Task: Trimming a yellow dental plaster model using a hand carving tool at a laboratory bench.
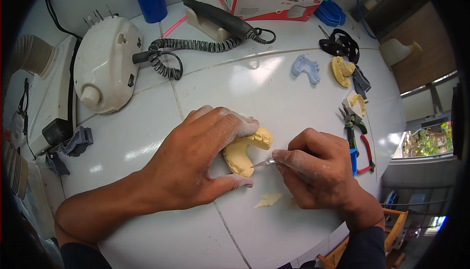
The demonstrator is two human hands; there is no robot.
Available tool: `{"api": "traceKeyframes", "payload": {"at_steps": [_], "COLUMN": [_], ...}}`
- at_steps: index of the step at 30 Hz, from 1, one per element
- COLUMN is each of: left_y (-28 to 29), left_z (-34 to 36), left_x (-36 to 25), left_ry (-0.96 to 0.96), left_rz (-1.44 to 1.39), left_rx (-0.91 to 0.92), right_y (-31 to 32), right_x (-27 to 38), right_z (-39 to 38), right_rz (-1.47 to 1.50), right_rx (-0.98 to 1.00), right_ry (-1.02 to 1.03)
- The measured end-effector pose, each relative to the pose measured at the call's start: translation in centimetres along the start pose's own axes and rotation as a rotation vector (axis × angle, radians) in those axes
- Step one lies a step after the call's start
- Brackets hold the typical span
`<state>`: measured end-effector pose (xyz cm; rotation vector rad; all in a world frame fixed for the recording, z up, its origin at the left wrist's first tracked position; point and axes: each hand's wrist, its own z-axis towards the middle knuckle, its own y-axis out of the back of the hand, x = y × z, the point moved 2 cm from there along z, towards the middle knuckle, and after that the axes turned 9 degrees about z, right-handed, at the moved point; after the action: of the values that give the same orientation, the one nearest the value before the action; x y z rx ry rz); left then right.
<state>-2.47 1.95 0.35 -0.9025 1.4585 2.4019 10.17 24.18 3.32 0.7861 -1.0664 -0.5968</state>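
1. Taking the white control unit (103,65) as our landmark, we have the yellow cast (236,155) to its right and nearer to us. Whether it rests on the tabletop (289,105) or is held just above, we cannot tell.
2. Our left hand (196,146) is curled about the cast, fingers along the far side, thumb (232,183) by the near end. The fingers are dusted pale, so we judge that a powdery grip could slip and let the cast twist.
3. Our right hand (318,168) is closed in a pinch on a slim metal tool (266,163), its tip at the cast's near end. Pushed too hard, the tip could skid off the rounded surface and nick our left thumb, close beside it.
4. Too deep a cut could chip that narrow end.
5. A pale flake (269,200) lies farther right of the unit than the cast, and nearer us. Crumbs caught underneath could make the cast rock.
6. Pliers (350,128) lie well right of the unit, just past our right hand; a wide outward sweep could knock them.
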Motion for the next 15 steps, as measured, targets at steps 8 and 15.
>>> {"api": "traceKeyframes", "payload": {"at_steps": [8,15], "left_y": [0.05,0.16], "left_z": [0.04,0.15], "left_x": [-0.07,-0.14], "left_ry": [0.018,0.042], "left_rz": [-0.025,-0.032], "left_rx": [0.004,0.026], "right_y": [-0.10,-0.49], "right_x": [0.02,-0.32], "right_z": [-0.06,-0.21], "right_rz": [-0.020,-0.023], "right_rx": [-0.003,-0.001], "right_ry": [0.021,0.015]}}
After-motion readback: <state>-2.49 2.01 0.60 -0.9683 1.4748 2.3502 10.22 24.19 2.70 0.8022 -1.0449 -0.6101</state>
